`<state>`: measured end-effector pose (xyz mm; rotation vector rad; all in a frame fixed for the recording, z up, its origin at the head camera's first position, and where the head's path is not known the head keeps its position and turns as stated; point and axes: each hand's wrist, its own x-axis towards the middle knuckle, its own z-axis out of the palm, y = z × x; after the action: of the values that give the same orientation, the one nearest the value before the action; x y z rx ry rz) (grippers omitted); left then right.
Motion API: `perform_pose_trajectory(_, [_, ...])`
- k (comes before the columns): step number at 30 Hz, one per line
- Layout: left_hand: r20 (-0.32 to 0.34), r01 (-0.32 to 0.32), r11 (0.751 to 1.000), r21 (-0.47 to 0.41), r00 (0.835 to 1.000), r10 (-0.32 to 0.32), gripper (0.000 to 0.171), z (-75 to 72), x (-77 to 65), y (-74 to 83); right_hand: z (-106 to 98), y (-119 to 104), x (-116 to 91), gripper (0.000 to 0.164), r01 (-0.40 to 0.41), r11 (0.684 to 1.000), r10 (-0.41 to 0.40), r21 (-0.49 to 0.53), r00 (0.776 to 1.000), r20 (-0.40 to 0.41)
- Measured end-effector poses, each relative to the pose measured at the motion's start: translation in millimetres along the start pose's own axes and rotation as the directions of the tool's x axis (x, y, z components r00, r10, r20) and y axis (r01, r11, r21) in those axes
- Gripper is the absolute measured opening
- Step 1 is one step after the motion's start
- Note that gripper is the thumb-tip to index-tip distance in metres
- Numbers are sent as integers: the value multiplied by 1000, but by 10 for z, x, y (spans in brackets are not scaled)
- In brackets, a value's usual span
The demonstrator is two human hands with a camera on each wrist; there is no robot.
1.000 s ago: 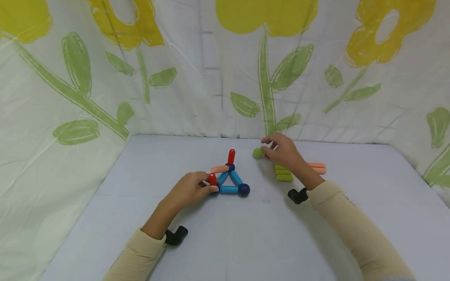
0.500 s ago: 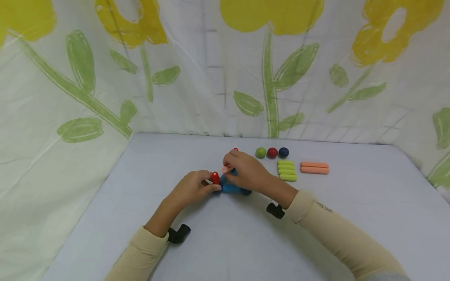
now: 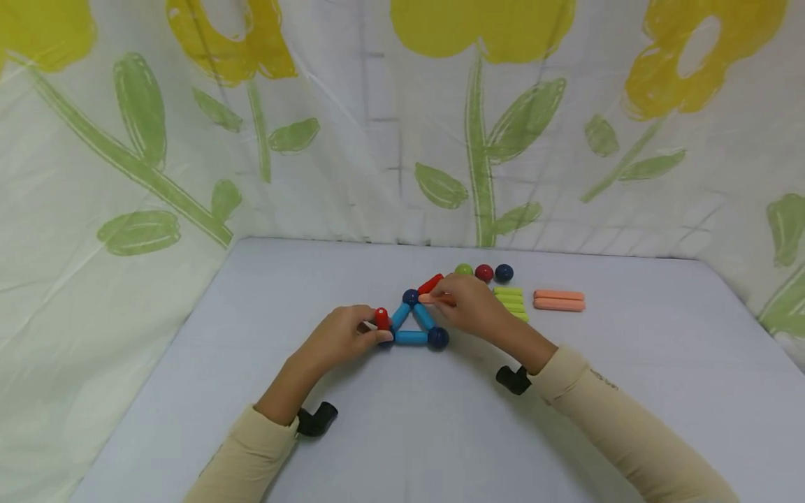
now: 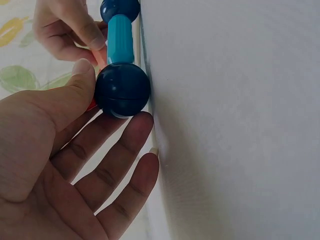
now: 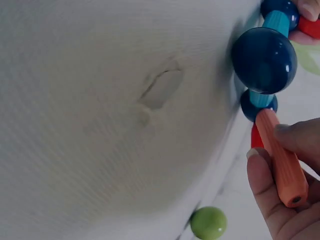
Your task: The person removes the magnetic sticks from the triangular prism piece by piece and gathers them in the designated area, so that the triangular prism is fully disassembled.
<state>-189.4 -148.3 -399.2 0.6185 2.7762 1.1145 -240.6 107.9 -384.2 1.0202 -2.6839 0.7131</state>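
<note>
A triangle of blue magnetic rods (image 3: pixel 411 338) with dark blue balls at its corners lies mid-table. My left hand (image 3: pixel 342 339) grips the left corner's dark blue ball (image 4: pixel 122 90), thumb and fingers around it; a red rod (image 3: pixel 381 319) stands up there. At the far corner, my right hand (image 3: pixel 468 304) pinches an orange magnetic rod (image 5: pixel 282 160) between thumb and fingers. Its front end meets or nearly meets the far dark blue ball (image 3: pixel 411 297). Another red rod (image 3: pixel 431 283) leans right from that ball, partly behind the right hand. The near-right ball (image 3: pixel 438 338) is untouched.
Behind the right hand are a green ball (image 3: pixel 463 270), a red ball (image 3: pixel 484 272) and a loose dark blue ball (image 3: pixel 504 272). Several lime rods (image 3: pixel 509 297) and two orange rods (image 3: pixel 559 300) lie to the right. A flower-printed curtain (image 3: pixel 377 140) hangs behind the table.
My right hand went from the loose balls to the triangle and took the orange rod, which now points right instead of left. The far red rod tipped rightward. The left hand stayed put.
</note>
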Motion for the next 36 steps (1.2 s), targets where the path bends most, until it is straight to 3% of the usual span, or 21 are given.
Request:
perform_pose_trajectory(9, [-1, 20, 1000, -1, 1000, -20, 15, -1, -8, 3, 31, 51, -17, 15, -84, 996, 87, -27, 982, 167])
perform_pose_trajectory(20, [-1, 42, 999, 2, 999, -42, 15, 4, -1, 8, -47, 26, -194, 13, -186, 982, 191, -45, 962, 194])
perform_pose_trajectory(28, [-1, 29, 1000, 0, 1000, -29, 14, 4, -9, 16, -178, 40, -453, 10, -198, 979, 206, -55, 954, 219])
perform_pose_trajectory(36, [-1, 38, 999, 6, 999, -38, 14, 6, -6, 12, -420, 185, -786, 14, -265, 963, 267, -48, 916, 301])
